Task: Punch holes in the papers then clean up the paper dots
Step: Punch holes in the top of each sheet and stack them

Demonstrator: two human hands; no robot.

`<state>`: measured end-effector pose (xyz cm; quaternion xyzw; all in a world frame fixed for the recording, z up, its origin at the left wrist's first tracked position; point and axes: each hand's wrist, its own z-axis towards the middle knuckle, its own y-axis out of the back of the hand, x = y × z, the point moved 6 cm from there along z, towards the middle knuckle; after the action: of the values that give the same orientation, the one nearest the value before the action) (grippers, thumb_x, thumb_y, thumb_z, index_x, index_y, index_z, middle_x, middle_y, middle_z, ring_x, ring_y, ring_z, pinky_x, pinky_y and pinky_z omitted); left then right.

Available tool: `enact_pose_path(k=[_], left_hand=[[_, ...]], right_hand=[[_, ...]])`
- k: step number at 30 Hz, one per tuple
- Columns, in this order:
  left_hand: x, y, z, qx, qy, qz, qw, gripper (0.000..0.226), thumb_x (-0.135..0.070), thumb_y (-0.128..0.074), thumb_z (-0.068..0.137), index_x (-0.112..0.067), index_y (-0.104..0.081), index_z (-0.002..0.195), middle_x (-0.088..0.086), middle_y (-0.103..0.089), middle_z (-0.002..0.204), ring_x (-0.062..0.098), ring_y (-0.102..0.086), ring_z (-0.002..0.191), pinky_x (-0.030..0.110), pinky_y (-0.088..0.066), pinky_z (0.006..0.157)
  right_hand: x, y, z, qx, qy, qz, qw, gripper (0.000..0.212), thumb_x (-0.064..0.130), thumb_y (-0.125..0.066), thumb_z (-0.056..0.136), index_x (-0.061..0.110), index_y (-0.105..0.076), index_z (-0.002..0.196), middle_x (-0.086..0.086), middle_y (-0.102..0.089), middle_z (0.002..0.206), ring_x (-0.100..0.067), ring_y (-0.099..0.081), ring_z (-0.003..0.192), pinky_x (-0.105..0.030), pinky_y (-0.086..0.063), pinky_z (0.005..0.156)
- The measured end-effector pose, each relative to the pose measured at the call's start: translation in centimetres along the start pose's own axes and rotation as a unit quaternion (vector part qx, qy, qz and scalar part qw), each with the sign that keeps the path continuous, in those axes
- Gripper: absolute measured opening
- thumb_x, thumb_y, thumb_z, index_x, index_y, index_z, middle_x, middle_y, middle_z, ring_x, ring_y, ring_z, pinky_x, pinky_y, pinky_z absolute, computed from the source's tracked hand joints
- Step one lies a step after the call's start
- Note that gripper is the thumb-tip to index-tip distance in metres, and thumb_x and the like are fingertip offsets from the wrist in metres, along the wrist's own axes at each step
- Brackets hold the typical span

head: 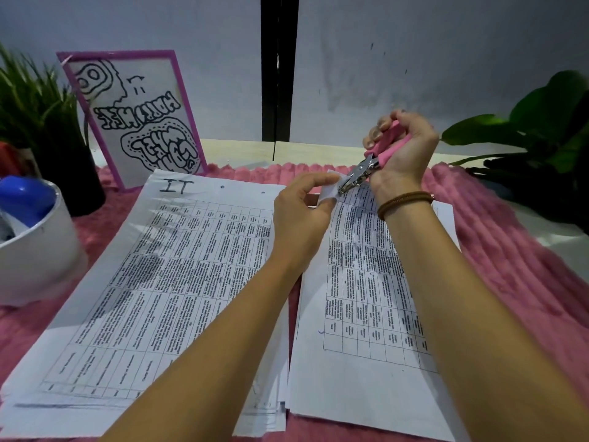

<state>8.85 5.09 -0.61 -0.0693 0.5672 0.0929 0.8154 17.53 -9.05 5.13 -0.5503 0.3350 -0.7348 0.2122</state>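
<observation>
- head view, hands: the right hand (404,145) is curled tight round the pink handles of the hole punch (379,154), with a brown bracelet (404,202) on its wrist. the left hand (302,205) pinches the lifted top corner (328,193) of a sheet between thumb and fingers and holds it at the punch's metal nose.
- head view, papers: 2 stacks of printed tables lie side by side on the pink fluffy mat (510,250). the left stack (178,266), marked "it" in pen, shows 2 holes near its top edge, so it looks done. the right stack (366,314) is the one being worked, and the raised corner belongs to it.
- head view, dots: no paper dots can be made out on the sheets or the mat, so the clean-up looks not yet begun.
- head view, the step in hand: this looks like a punch at the top margin, though i cannot tell whether the nose has bitten yet. to do it well, seat the margin fully into the throat and keep the corner flat, not folded. stay clear of the printed grid and squeeze in 1 firm, square stroke. keep the left fingertips back from the nose. punching above the paper and not the fluffy mat should make the dots easier to gather.
- head view, surroundings: a white bowl (38,250), a purple-framed drawing (137,116) and a leafy plant (548,122) stand round the mat.
</observation>
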Motion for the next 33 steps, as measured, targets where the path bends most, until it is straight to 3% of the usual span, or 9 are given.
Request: enact_pose_path(k=[7, 9, 11, 16, 21, 27, 31, 33], left_hand=[[-0.4, -0.2, -0.2, 0.006, -0.021, 0.018, 1.000, 0.034, 0.005, -0.068, 0.083, -0.021, -0.071, 0.105, -0.008, -0.068, 0.107, 0.019, -0.066, 0.083, 0.034, -0.059, 0.073], [-0.2, -0.2, -0.1, 0.003, -0.014, 0.018, 1.000, 0.031, 0.005, -0.066, 0.084, -0.020, -0.071, 0.103, -0.006, -0.070, 0.103, 0.016, -0.065, 0.083, 0.031, -0.059, 0.072], [0.0, -0.1, -0.1, -0.005, -0.008, 0.020, 1.000, 0.028, 0.004, -0.064, 0.086, -0.016, -0.073, 0.101, -0.005, -0.071, 0.098, 0.006, -0.063, 0.079, 0.024, -0.056, 0.069], [0.1, 0.0, -0.1, -0.012, 0.006, 0.024, 1.000, 0.028, 0.006, -0.063, 0.085, -0.012, -0.074, 0.105, -0.004, -0.072, 0.098, -0.004, -0.060, 0.075, 0.013, -0.051, 0.069], [-0.1, -0.4, -0.3, 0.000, 0.004, 0.013, 1.000, 0.024, 0.000, -0.063, 0.087, -0.016, -0.074, 0.101, -0.010, -0.071, 0.092, -0.001, -0.060, 0.074, 0.015, -0.049, 0.067], [-0.5, 0.0, -0.4, -0.035, -0.023, 0.013, 0.999, 0.022, 0.001, -0.067, 0.085, -0.014, -0.075, 0.098, -0.003, -0.072, 0.084, 0.005, -0.060, 0.070, 0.024, -0.053, 0.064], [-0.4, 0.4, -0.2, -0.038, -0.018, 0.010, 0.999, 0.022, -0.002, -0.069, 0.085, -0.018, -0.073, 0.099, -0.007, -0.073, 0.089, 0.006, -0.066, 0.076, 0.019, -0.055, 0.074], [0.1, 0.6, 0.1, -0.036, 0.012, -0.009, 0.999, 0.022, -0.004, -0.070, 0.085, -0.021, -0.072, 0.098, -0.004, -0.073, 0.091, 0.013, -0.067, 0.081, 0.021, -0.056, 0.078]], right_hand=[[0.1, 0.7, 0.2, -0.042, 0.022, -0.013, 0.999, 0.022, -0.002, -0.045, 0.073, 0.011, -0.042, 0.056, -0.007, -0.041, 0.055, -0.018, -0.036, 0.044, -0.023, -0.029, 0.045], [0.1, 0.6, 0.2, -0.033, 0.021, -0.006, 0.999, 0.007, 0.004, -0.049, 0.065, 0.009, -0.046, 0.063, -0.007, -0.044, 0.057, -0.018, -0.039, 0.046, -0.024, -0.032, 0.047], [-0.1, 0.5, -0.2, -0.014, -0.007, -0.009, 1.000, 0.012, 0.007, -0.052, 0.065, 0.007, -0.049, 0.076, -0.007, -0.047, 0.062, -0.018, -0.044, 0.050, -0.025, -0.038, 0.050], [-0.4, 1.6, -1.0, 0.006, -0.078, -0.051, 0.996, 0.010, 0.010, -0.050, 0.084, 0.008, -0.049, 0.093, -0.007, -0.053, 0.069, -0.021, -0.052, 0.056, -0.032, -0.049, 0.057], [-0.1, 2.4, -1.3, 0.001, -0.081, -0.006, 0.997, 0.011, 0.009, -0.048, 0.083, 0.007, -0.047, 0.094, -0.010, -0.054, 0.067, -0.021, -0.050, 0.054, -0.031, -0.047, 0.057], [-0.3, 1.7, -1.4, 0.028, -0.072, -0.026, 0.997, 0.012, 0.008, -0.048, 0.084, 0.007, -0.045, 0.096, -0.010, -0.053, 0.067, -0.021, -0.049, 0.054, -0.031, -0.046, 0.055], [0.9, 2.0, -0.7, 0.053, -0.048, -0.088, 0.994, 0.013, 0.009, -0.048, 0.081, 0.008, -0.046, 0.094, -0.007, -0.053, 0.067, -0.018, -0.047, 0.053, -0.028, -0.044, 0.053], [1.8, 3.0, -0.1, 0.039, -0.039, -0.096, 0.994, 0.017, 0.011, -0.050, 0.078, 0.008, -0.046, 0.094, -0.006, -0.053, 0.067, -0.017, -0.047, 0.052, -0.026, -0.042, 0.053]])
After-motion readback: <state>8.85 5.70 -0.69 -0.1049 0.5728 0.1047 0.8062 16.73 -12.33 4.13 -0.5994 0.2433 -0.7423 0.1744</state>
